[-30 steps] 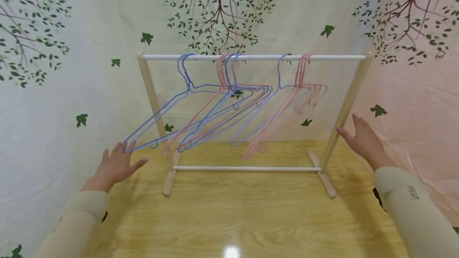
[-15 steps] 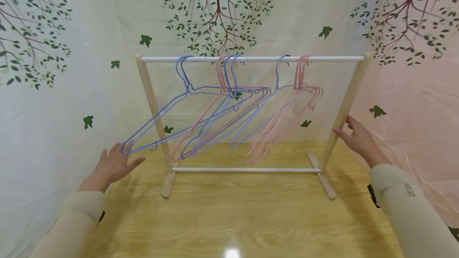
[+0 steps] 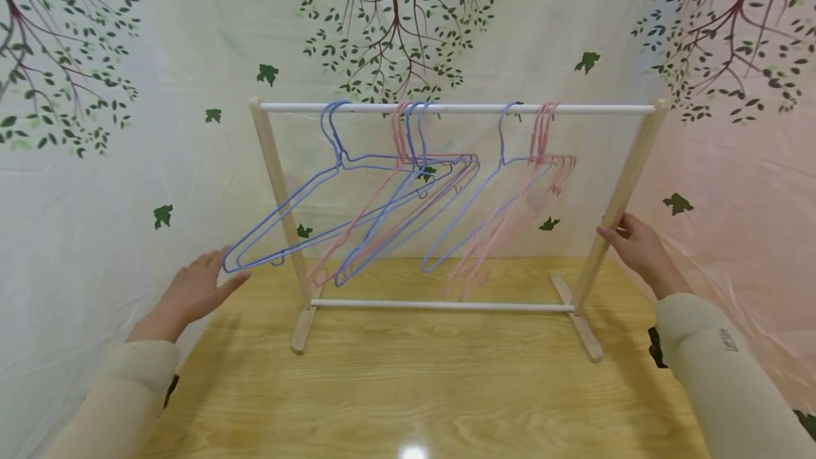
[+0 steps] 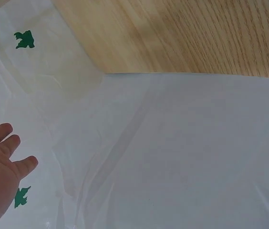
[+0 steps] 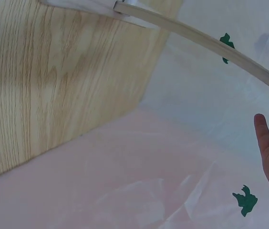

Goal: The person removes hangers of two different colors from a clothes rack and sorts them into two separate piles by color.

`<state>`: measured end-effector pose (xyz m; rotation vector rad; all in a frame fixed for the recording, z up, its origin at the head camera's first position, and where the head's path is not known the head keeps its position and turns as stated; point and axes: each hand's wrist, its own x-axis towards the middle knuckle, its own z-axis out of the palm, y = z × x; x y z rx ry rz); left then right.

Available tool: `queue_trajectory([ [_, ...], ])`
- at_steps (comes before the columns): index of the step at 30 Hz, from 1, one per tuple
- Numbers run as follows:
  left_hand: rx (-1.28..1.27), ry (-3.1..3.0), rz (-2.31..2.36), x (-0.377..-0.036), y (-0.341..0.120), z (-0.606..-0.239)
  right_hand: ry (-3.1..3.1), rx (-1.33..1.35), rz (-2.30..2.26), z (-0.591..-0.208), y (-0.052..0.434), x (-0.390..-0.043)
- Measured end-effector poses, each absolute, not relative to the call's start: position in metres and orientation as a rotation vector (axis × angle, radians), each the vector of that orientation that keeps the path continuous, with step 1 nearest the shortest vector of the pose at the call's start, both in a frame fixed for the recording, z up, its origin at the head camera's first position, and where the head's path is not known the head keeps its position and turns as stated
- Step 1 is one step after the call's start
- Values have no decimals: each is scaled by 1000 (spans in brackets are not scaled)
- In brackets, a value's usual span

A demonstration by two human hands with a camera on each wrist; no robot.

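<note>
Your two hands are at the two ends of the wooden rack [image 3: 627, 168], so by my judgement you are in the step of reaching for it, not yet holding it firmly. Your right hand [image 3: 637, 250] is at the right post, about halfway up it; the fingers [image 3: 613, 234] look relaxed and only slightly bent, with their tips at the wood or just beside it. I cannot tell from the head view if they really press on it, and the right wrist view shows only two straight fingertips with the post well apart.

Your left hand [image 3: 194, 289] is open, the fingers spread and straight, and it holds nothing. It is just beside the lower corner of the leftmost blue hanger [image 3: 287, 207], which hangs tilted from the white rail [image 3: 455, 109] and reaches out past the left post (touching the hand or not, the picture is too fine to say).

The rack stands upright on the wooden surface [image 3: 414, 388], near its far edge, in front of the curtain with printed trees [image 3: 102, 161]. Blue and pink hangers [image 3: 503, 214] are crowded on the rail, all tilted to the left.

The next move, I think, calls for care with the protruding hanger corner: close your fingers around it, or around the left post, without catching the neighbouring wires.
</note>
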<state>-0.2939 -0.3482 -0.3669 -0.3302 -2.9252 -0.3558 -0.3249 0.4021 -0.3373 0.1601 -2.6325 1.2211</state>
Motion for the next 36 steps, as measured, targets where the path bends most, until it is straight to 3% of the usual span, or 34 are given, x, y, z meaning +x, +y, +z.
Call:
queue_trajectory([
  [18,-301,-2882,-708,-283,-355,-336,-2407,302,1535,-350,409,-329],
  [36,-321,-2730,-966,-272,-304,-268,-2221,365,1871,-362,419,-329],
])
